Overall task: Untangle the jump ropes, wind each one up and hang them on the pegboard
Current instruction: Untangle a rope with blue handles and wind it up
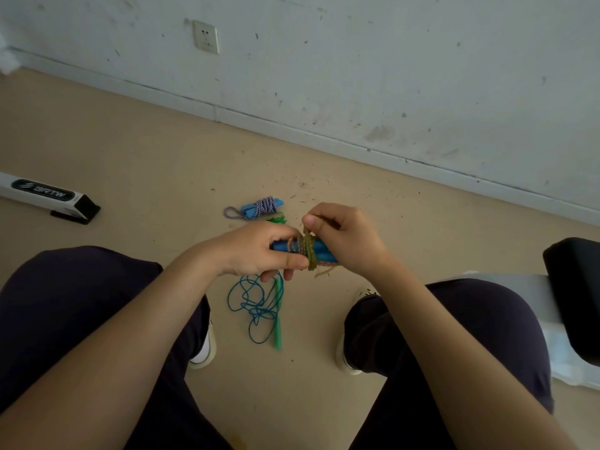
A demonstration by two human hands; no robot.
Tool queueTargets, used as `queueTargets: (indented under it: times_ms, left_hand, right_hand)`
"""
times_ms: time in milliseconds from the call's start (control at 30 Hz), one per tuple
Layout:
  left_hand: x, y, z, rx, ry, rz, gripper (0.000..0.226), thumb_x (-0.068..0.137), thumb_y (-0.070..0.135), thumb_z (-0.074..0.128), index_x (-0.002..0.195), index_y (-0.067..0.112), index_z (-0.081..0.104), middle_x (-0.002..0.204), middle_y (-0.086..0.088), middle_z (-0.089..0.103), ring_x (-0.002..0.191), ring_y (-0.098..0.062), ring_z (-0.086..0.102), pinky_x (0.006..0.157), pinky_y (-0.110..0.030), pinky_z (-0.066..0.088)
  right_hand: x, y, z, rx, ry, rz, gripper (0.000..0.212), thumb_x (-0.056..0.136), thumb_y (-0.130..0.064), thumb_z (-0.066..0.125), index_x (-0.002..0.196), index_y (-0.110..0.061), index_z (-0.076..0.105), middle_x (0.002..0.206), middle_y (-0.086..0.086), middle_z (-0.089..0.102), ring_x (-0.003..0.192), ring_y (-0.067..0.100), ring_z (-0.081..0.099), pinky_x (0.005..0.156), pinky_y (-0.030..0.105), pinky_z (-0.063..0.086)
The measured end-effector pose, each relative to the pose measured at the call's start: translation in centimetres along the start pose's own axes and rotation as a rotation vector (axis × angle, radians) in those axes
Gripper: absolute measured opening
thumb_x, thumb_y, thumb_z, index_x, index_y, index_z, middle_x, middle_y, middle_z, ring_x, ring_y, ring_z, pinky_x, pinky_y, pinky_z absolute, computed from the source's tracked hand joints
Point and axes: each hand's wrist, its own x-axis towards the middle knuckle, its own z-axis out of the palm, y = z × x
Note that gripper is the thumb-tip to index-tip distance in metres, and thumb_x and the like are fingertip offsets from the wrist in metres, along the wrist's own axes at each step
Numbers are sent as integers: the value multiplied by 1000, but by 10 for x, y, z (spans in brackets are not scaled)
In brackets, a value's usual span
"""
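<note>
Person sits w/ knees apart, both hands meeting over the floor. Landmark: the blue handles, a pair held side by side, roughly level, between the two hands.

Left hand grips the handles' left end, fingers curled round them, thumb on the near side. Right hand sits at the handles' right end; its thumb & forefinger pinch the brown-green rope just above the handles. That rope is wound several turns round the handles' middle; a frayed end hangs just below them.

Beyond the handles, on the floor: a wound jump rope, purple-white cord wrapped round light blue handles, small loop sticking out to its left. Just beside it, nearer the handles, a bit of green cord, mostly hidden by the left hand.

Below the handles, on the floor between the feet: a loose blue cord in tangled loops, w/ a green handle lying alongside it.

Far left of the handles: a white box w/ black label, lying on the floor. Far right: a black seat edge. Behind everything, a scuffed white wall w/ a socket.
</note>
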Motion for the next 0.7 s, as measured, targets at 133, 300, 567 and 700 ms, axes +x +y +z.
queueTargets:
  times_ms: [133, 300, 567, 700]
  left_hand:
    - [-1, 0, 0, 39, 59, -7, 27, 92, 29, 70, 106, 7, 64, 74, 1, 70, 54, -21, 58, 57, -31, 50]
    - [-3, 5, 3, 43, 113, 6, 24, 91, 26, 70, 106, 8, 66, 74, 3, 70, 52, -16, 58, 57, -30, 51]
    - [-2, 8, 0, -54, 255, 28, 14, 95, 27, 64, 97, 13, 64, 72, 3, 70, 48, -17, 55, 54, -29, 46]
    - [0, 11, 2, -147, 318, 34, 13, 96, 23, 62, 100, 11, 64, 70, 1, 67, 44, -15, 51, 47, -19, 41]
  right_hand:
    - [1, 0, 0, 42, -13, 81, 13, 96, -26, 62, 86, -20, 66, 72, 3, 61, 61, 6, 51, 61, 23, 44]
    - [2, -3, -7, 132, -27, 95, 13, 92, -25, 67, 92, -16, 58, 76, 8, 59, 62, 10, 51, 57, 23, 45]
    - [-2, -7, -8, 325, -42, 227, 28, 94, -41, 60, 98, -15, 69, 72, 0, 63, 59, 16, 54, 53, 28, 40]
    - [-2, -3, -8, 552, -93, 250, 30, 95, -38, 60, 106, -10, 65, 78, 4, 60, 59, 15, 49, 54, 26, 36]
